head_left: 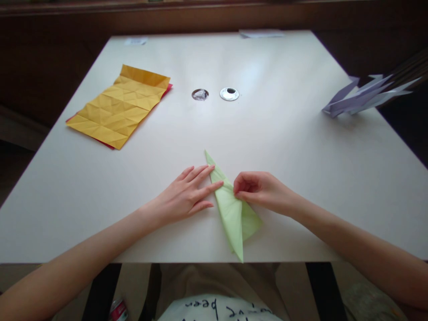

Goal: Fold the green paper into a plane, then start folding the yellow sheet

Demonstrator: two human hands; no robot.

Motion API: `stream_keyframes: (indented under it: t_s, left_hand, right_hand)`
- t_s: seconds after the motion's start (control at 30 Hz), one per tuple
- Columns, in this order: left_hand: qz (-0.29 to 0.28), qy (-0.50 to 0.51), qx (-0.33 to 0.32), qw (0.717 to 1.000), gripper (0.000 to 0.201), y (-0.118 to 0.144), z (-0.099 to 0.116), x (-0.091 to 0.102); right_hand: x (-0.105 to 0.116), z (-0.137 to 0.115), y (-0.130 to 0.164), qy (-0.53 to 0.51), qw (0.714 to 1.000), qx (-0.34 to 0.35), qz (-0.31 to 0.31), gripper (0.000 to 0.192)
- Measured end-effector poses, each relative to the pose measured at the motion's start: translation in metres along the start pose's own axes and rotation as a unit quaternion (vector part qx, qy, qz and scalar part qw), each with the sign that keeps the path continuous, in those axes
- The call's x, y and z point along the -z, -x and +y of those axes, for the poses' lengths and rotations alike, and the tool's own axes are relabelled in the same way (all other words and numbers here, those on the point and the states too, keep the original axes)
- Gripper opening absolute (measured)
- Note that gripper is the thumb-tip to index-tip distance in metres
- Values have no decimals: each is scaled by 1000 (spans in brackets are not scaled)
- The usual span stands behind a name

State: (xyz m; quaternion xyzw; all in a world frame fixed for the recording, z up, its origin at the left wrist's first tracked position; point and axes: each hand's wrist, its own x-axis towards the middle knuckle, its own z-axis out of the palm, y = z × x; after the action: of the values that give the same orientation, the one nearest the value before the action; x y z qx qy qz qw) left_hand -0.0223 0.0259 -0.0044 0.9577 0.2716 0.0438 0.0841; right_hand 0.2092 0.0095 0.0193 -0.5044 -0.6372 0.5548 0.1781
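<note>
The green paper [234, 209] lay near the desk [301, 147] front edge, already folded into a long point. It was pinned flat by the left hand [185, 194], fingers spread, while a crease was pinched by the right hand [257, 189]; more folds seemingly remained.

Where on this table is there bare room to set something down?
Bare patches: between the yellow creased sheet and the left hand; the wide stretch from the two round grommets to the purple paper pieces. Crowded: around the green folded paper under the right hand.
</note>
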Motion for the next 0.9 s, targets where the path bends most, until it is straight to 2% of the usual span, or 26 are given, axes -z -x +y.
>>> stream_keyframes:
  t_s: [0.13, 0.2, 0.33, 0.4, 0.53, 0.63, 0.9]
  left_hand:
    - [7, 6, -3, 1000, 52, 1, 1, -2]
    - [29, 15, 1, 999, 51, 1, 1, -2]
    - [134, 23, 29, 990, 39, 2, 1, 0]
    - [167, 34, 25, 985, 34, 2, 2, 0]
    - [137, 117, -16, 984, 37, 1, 3, -2]
    - [118, 153, -22, 981, 38, 0, 2, -4]
    - [130, 200, -23, 971, 29, -1, 0, -5]
  right_hand:
    - [0, -1, 1, 7, 1000, 5, 1, 2]
    - [1, -1, 2, 23, 1000, 13, 0, 2]
    - [7, -2, 5, 82, 995, 51, -32, 6]
    - [10, -3, 6, 109, 990, 73, -55, 8]
    - [12, -3, 7, 123, 986, 86, -71, 8]
    - [12, -3, 6, 127, 986, 81, -71, 8]
    - [12, -2, 7, 138, 985, 80, -70, 8]
